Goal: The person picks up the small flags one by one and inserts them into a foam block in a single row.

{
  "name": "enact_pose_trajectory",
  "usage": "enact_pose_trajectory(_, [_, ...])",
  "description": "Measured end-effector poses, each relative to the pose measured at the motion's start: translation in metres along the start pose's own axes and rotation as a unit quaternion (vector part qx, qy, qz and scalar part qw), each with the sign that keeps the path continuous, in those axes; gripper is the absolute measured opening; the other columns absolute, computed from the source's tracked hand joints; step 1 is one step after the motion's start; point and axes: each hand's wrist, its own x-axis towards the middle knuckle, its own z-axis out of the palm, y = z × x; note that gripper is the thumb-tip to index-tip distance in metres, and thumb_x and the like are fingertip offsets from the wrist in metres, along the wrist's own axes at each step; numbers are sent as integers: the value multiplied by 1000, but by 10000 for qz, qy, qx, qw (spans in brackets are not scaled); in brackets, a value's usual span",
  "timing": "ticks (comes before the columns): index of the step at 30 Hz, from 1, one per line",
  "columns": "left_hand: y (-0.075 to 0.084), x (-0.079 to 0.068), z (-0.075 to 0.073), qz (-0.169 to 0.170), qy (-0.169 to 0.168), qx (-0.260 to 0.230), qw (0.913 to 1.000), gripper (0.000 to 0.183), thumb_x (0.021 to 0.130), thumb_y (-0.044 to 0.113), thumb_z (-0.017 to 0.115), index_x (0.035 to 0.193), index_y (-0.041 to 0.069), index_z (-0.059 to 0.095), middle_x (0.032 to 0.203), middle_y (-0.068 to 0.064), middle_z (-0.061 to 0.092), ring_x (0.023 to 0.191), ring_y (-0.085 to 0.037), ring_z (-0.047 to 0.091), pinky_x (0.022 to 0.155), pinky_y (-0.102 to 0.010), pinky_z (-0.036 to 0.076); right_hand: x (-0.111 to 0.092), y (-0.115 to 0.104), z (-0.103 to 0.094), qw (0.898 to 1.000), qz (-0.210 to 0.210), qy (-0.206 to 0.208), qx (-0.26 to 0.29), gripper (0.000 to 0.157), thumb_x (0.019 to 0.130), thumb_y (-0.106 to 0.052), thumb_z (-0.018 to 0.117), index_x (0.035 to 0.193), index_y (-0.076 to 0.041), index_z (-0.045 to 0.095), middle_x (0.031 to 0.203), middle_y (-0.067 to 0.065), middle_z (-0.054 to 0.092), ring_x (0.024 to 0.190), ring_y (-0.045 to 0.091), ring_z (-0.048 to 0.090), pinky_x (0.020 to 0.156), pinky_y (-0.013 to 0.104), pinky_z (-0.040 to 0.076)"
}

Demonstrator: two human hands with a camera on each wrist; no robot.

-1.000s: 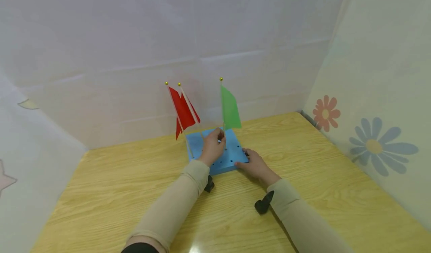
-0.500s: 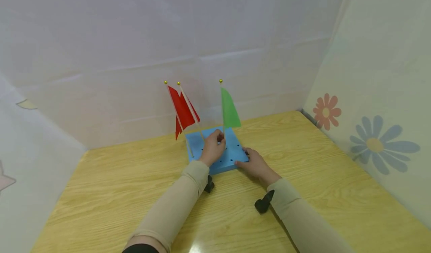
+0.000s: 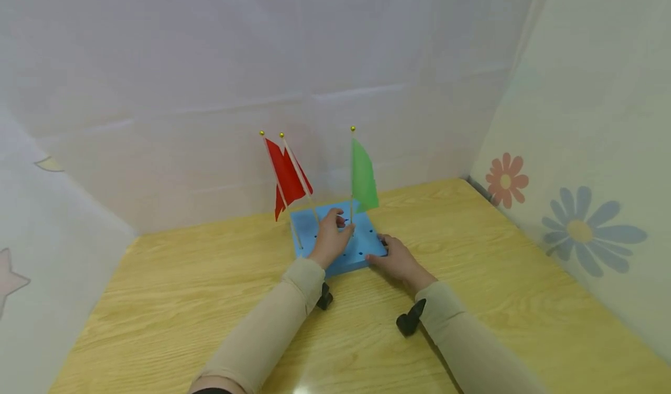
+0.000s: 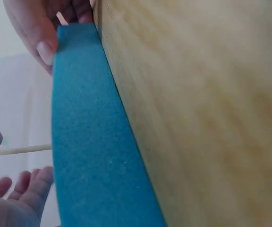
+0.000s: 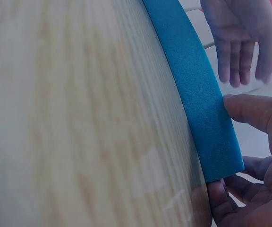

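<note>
A blue foam board (image 3: 343, 267) with small holes lies on the table. From it stands a green flag (image 3: 364, 177) on a thin stick, nearly upright, the stick's foot in a hole. Close beside that stick is my left hand (image 3: 330, 241), thumb and fingers spread apart; the left wrist view has the stick (image 4: 25, 150) in the gap between them. My right hand (image 3: 402, 261) holds the board's near right corner, thumb on the top edge and fingers curled round the side. Two red flags (image 3: 288, 175) lean left on the board's left side.
The board sits on a wooden table (image 3: 199, 289) near the pale back curtain (image 3: 209, 120). A flower-patterned sheet (image 3: 582, 126) hangs on the right. Each wrist carries a small black camera mount, such as the right one (image 3: 410, 318).
My left hand has let go of the green flag's stick, its fingers parting. The flag's top has shifted slightly to the right. My right hand keeps its hold on the board.
</note>
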Motion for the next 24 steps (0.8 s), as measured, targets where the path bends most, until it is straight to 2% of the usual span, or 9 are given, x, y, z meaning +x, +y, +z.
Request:
enact_pose_trajectory(3, [-3, -12, -4, -102, -64, -267, 9996, 45, 102, 12, 65, 140, -6, 49, 126, -25, 59, 117, -35, 60, 96, -49, 53, 0, 1, 0, 10000, 40, 1, -51, 73, 100, -21, 70, 153, 13, 33, 154, 36, 37, 140, 50, 40, 114, 58, 36])
enact_pose_trajectory(6, [-2, -28, -11, -35, -231, -494, 9985, 42, 102, 11, 64, 138, -7, 50, 127, -24, 59, 117, -34, 59, 98, -48, 52, 1, 1, -2, 9999, 1, 5, -166, 73, 100, -22, 69, 153, 13, 33, 153, 36, 38, 140, 50, 40, 114, 59, 36])
enact_pose_trajectory(11, [1, -59, -35, 134, -373, -627, 9972, 33, 103, 7, 61, 131, -7, 53, 123, -24, 60, 115, -34, 60, 99, -49, 53, 7, -1, -7, 9994, -139, -50, -326, 76, 100, -24, 69, 153, 14, 31, 154, 37, 36, 141, 51, 38, 114, 59, 35])
enact_pose_trajectory(17, [-15, -86, -77, 104, -407, -184, 9989, 29, 103, 7, 61, 129, -7, 54, 123, -22, 60, 116, -34, 59, 97, -49, 53, 5, 3, -14, 9985, -128, -135, -510, 77, 101, -27, 68, 155, 12, 29, 155, 36, 34, 143, 51, 35, 115, 60, 33])
enact_pose_trajectory(21, [-29, -101, -106, -148, -380, 354, 9985, 33, 104, 10, 62, 132, -6, 53, 127, -23, 59, 118, -35, 59, 97, -51, 53, 0, 9, -23, 9977, -99, -252, -616, 78, 103, -30, 65, 156, 12, 27, 155, 36, 34, 142, 52, 36, 114, 61, 34])
enact_pose_trajectory(24, [-35, -111, -130, -346, -378, 716, 9961, 41, 106, 16, 60, 139, -6, 49, 132, -24, 57, 123, -37, 57, 100, -54, 50, -4, 15, -37, 9977, -93, -378, -549, 80, 105, -33, 60, 158, 13, 21, 156, 37, 32, 140, 53, 37, 111, 62, 37])
